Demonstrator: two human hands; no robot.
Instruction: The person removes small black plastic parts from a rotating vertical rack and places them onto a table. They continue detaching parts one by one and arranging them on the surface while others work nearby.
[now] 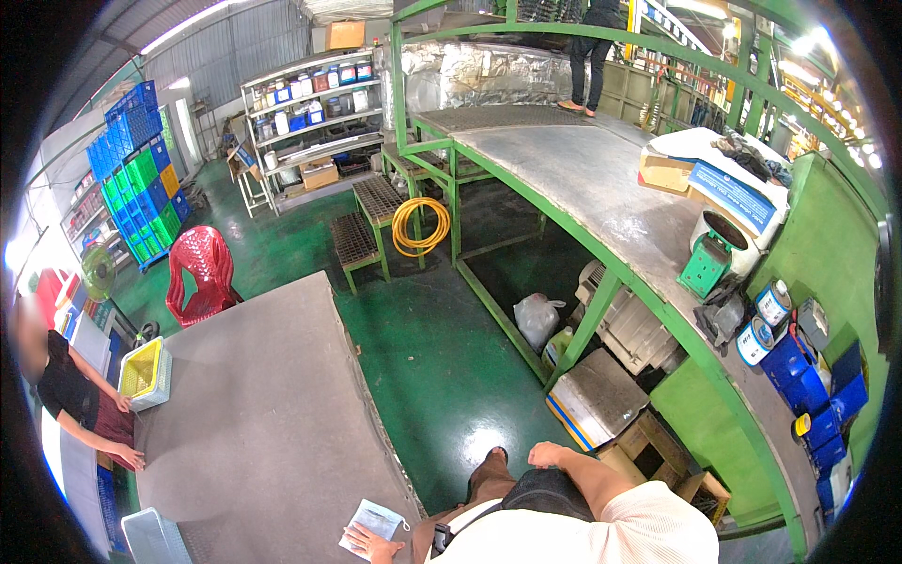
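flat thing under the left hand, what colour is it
Pale blue and white; the flat thing shows best in the head view.

Here's a flat, pale blue-and-white piece that looks like a face mask [378,516], lying spread on the grey table [254,395], close to the table's right edge at the near end. It sits slightly skewed, a thin white loop showing on its right side. The left hand [372,544] presses fingers across its lower part, hiding some of it.
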